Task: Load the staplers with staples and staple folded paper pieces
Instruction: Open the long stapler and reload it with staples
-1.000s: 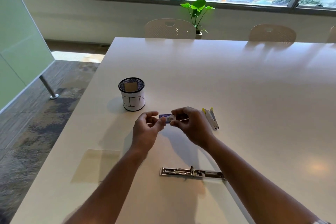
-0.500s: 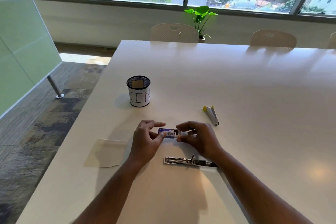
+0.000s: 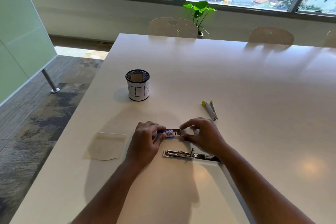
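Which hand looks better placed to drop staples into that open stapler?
Probably the right hand: it pinches at the staple box's open end and hangs just above the open stapler. The left hand grips the box.

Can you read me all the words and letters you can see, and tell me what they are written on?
"IN" (maybe a curved mark before it, unclear): hand-drawn on the white paper around the black mesh cup.
Print on the small blue staple box, held by the left hand and right hand: too blurred to read.
The open stapler and yellow-and-white stapler show no readable text.
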Motion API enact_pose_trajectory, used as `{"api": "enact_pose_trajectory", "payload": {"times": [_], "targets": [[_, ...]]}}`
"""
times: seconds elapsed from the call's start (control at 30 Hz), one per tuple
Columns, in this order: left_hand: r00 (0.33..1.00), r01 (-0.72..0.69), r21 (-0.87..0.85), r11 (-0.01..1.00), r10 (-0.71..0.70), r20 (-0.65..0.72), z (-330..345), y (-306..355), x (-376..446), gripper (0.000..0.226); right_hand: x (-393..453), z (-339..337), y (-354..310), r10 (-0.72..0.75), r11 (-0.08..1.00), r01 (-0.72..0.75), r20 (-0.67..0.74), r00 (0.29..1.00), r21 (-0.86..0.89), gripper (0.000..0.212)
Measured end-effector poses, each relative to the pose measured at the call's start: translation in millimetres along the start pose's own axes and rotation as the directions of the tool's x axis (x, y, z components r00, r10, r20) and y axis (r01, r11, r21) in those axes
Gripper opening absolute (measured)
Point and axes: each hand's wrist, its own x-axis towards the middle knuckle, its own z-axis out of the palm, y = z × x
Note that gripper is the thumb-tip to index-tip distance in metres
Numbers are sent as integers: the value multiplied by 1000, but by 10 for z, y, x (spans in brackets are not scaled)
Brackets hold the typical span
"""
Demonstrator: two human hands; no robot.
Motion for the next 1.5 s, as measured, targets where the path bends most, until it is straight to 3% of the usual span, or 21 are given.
{"api": "enact_pose_trajectory", "payload": {"times": [0.3,0.6,0.97,1.17,1.4,1.5], "targets": [[999,14,-11,1000,-13,31,26,-50,8,21,12,-4,-8,-140,990,140,46,989,7,19],[999,14,-22,1000,-13,43,36,-69,36,20,84,-117,-122,-121,990,130,164,979,-50,4],[999,19,-32,999,-18,45,19,-64,33,22,218,-231,-187,-79,996,64,242,967,69,9],[999,22,-31,999,-21,43,20,-62,35,22,224,-229,-248,-126,986,153,326,937,-60,7],[999,32,-47,998,-30,44,10,-45,35,22,141,-287,-261,-79,996,72,197,977,42,16],[998,33,-52,998,-31,48,7,-49,38,21,95,-275,-242,-4,995,-8,126,992,95,8]]}}
